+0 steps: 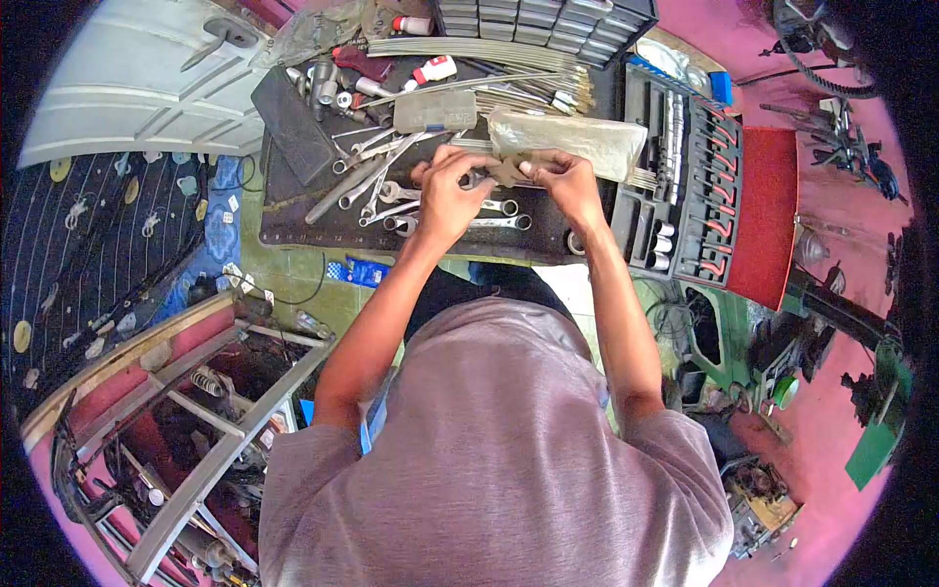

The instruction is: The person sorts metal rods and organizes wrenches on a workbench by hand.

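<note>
A small brown, irregularly shaped piece (508, 171) is held up over the workbench, between my two hands. My right hand (565, 183) pinches its right side between thumb and fingers. On the other side my left hand (452, 196) is closed, fingers curled close to the piece; what they hold I cannot tell. Under and beside my left hand lie several combination wrenches (396, 193). A clear plastic bag (567, 142) lies just beyond my right hand, and a flat plastic case (435, 111) sits beyond the left.
A red toolbox (763, 215) with a socket and screwdriver tray (706, 186) borders the bench on the right. Small drawers (548, 24) stand at the back. Thin metal rods (469, 49), a red-and-white bottle (434, 69) and a dark flat box (293, 127) lie across the bench.
</note>
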Motion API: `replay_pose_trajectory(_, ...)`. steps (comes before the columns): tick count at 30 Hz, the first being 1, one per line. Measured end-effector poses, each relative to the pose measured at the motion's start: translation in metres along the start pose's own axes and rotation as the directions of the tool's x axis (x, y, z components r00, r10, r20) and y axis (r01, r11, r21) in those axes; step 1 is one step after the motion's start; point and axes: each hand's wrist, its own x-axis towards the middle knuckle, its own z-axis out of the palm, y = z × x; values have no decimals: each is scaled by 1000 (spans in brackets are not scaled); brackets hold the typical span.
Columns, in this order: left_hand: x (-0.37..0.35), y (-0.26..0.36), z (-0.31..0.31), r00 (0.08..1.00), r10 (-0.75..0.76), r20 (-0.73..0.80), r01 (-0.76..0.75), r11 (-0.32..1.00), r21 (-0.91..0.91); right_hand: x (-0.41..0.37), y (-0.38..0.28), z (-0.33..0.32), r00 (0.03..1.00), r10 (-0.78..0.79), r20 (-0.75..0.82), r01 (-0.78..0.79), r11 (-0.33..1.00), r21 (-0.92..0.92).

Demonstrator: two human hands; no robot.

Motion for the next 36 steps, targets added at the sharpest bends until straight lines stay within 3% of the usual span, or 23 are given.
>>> replay_pose_trajectory(4,-4,7,-3,1000,11,15,-14,982,190,-2,-15,5,987,-120,-107,127,990,63)
replay_pose_trajectory(7,-2,12,-6,999,15,46,-30,937,349,-7,-29,8,975,-172,-142,167,985,-46)
replay_pose_trajectory(9,4,13,-8,998,-27,50,11,957,290,-10,-33,11,856,-493,-155,419,838,-349)
replay_pose_trajectory(10,9,12,-8,999,-44,27,37,975,219,-11,-34,11,855,-495,-154,422,836,-350)
replay_pose_trajectory(12,17,11,-7,999,-44,-3,44,973,226,-12,-37,12,798,-600,-58,478,689,-544)
replay_pose_trajectory(18,37,17,-13,999,-33,1,33,997,63,-13,-49,8,758,-644,105,571,576,-585)
replay_pose_trajectory(22,41,14,-12,994,-79,76,81,996,-30,-14,-51,1,767,-635,94,555,581,-595)
replay_pose_trajectory(28,39,14,-10,988,-122,96,124,992,-18,-14,-55,-1,840,-542,27,476,712,-517)
replay_pose_trajectory(30,39,18,-12,983,-133,124,146,983,-107,-9,-47,-6,862,-503,67,464,729,-503)
replay_pose_trajectory(34,41,30,-22,986,-67,154,70,997,-14,-11,-49,-9,877,-477,65,444,750,-491)
replay_pose_trajectory(36,41,36,-26,969,-110,222,63,976,208,-12,-53,-9,917,-391,77,374,779,-504)
